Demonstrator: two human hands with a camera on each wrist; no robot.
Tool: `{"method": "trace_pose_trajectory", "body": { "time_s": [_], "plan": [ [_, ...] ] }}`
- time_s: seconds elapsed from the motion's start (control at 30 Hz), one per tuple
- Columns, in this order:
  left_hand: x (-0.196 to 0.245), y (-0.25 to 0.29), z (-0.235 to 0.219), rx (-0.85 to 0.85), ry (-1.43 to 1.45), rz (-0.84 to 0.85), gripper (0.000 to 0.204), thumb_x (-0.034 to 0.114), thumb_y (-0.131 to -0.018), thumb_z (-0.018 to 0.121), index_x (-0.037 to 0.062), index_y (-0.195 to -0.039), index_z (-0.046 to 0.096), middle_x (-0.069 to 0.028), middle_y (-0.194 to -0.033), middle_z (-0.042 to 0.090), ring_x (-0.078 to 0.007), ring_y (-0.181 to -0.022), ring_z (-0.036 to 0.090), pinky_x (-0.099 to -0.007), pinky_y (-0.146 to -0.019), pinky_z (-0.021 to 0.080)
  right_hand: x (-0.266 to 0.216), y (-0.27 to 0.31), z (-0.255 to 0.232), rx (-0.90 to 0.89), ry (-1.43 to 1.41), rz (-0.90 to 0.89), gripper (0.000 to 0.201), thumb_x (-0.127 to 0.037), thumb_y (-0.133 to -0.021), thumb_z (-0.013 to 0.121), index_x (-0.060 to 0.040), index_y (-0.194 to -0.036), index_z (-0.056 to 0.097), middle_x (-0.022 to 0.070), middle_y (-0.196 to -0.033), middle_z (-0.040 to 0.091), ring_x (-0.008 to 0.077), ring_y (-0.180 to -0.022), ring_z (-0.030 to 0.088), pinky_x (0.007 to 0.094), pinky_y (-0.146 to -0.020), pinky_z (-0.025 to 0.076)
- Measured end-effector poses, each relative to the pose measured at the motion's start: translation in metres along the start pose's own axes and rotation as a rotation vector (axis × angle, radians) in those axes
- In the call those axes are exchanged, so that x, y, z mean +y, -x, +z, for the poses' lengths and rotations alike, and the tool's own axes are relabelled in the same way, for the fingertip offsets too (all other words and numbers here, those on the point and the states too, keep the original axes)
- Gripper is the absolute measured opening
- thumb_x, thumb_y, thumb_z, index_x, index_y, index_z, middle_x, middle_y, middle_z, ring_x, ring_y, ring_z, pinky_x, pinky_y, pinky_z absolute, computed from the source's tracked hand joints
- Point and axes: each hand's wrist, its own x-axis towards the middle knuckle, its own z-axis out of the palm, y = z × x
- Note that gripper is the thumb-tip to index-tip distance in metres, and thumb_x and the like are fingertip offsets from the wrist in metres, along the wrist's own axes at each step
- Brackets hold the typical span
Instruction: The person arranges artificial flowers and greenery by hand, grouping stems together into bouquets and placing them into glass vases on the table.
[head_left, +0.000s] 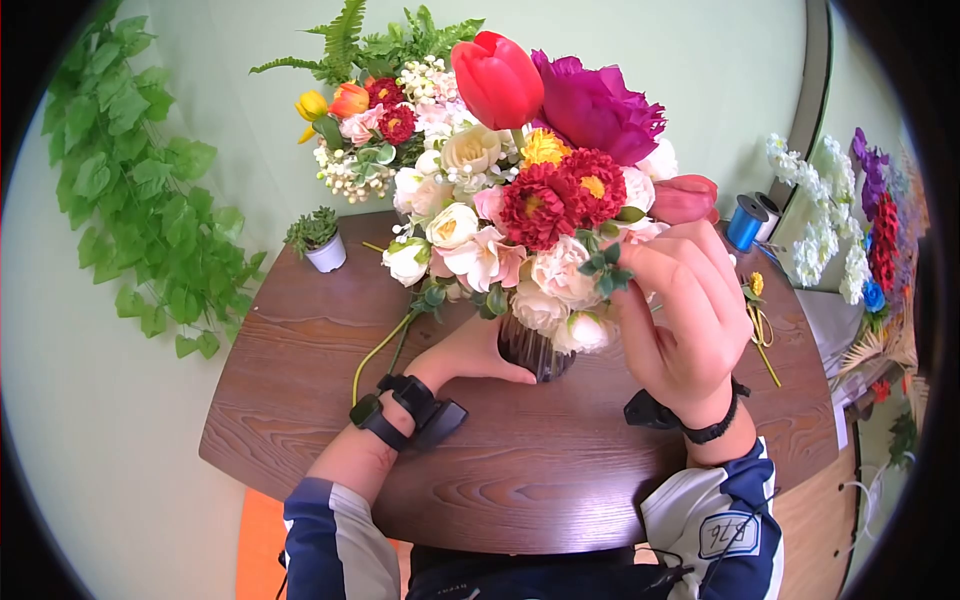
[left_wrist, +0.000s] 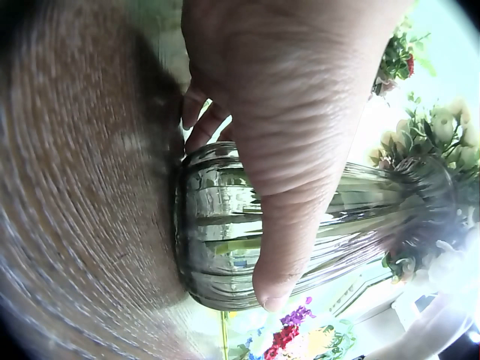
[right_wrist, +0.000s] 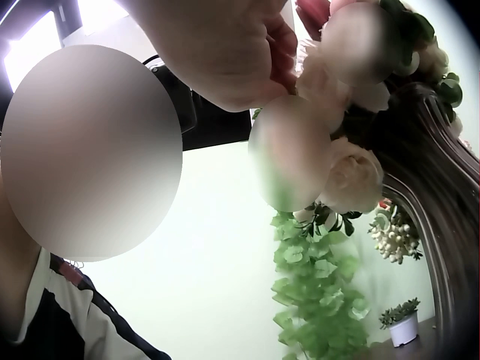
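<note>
A ribbed, smoky glass vase stands on the wooden table, with stems visible through its wall. My left hand grips it low down, the thumb lying across the glass. Above the rim spreads a full bouquet of artificial flowers: a large red tulip, a purple bloom, dark red daisies and pale roses. At the bouquet's right side my right hand, fingers curled, pinches a small green leafy sprig. The flowers hide the sprig's lower end.
A small potted succulent stands at the table's back left. On the left, a long green stem lies near the vase. Spools and a yellow flower are at the right. Leafy vines hang on the wall.
</note>
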Motion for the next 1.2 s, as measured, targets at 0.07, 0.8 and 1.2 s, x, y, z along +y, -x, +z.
{"method": "trace_pose_trajectory", "body": {
  "time_s": [0.07,0.8,1.2],
  "plan": [
    [0.002,0.000,-0.001,0.013,-0.026,0.020,0.089,0.038,-0.053,0.082,-0.0003,-0.123,0.043,-0.0149,-0.119,0.054,-0.0252,-0.112,0.051,-0.0323,-0.096,0.037,0.002,0.002,0.002,-0.009,0.018,0.063,0.026,0.010,-0.056,0.066,0.0036,-0.080,0.057,0.0114,-0.067,0.055,0.0260,-0.060,0.052,0.0319,-0.053,0.044],
    [-0.007,-0.002,0.002,0.004,-0.032,0.047,0.091,0.038,-0.053,0.082,-0.0011,-0.124,0.042,-0.0154,-0.121,0.053,-0.0253,-0.113,0.050,-0.0326,-0.097,0.036,0.000,0.000,-0.013,-0.124,0.040,0.187,0.030,-0.016,-0.061,0.079,-0.0044,-0.081,0.060,-0.0004,-0.055,0.048,0.0140,-0.048,0.045,0.0253,-0.043,0.034],
    [-0.001,-0.002,-0.001,-0.046,0.019,0.006,0.093,0.030,-0.054,0.084,0.0013,-0.130,0.037,-0.0124,-0.132,0.040,-0.0239,-0.125,0.035,-0.0342,-0.105,0.024,0.003,-0.008,-0.005,-0.056,0.066,-0.074,0.037,-0.011,-0.057,0.069,-0.0048,-0.093,0.064,0.0057,-0.089,0.062,0.0223,-0.079,0.055,0.0319,-0.068,0.043]
  ]
}}
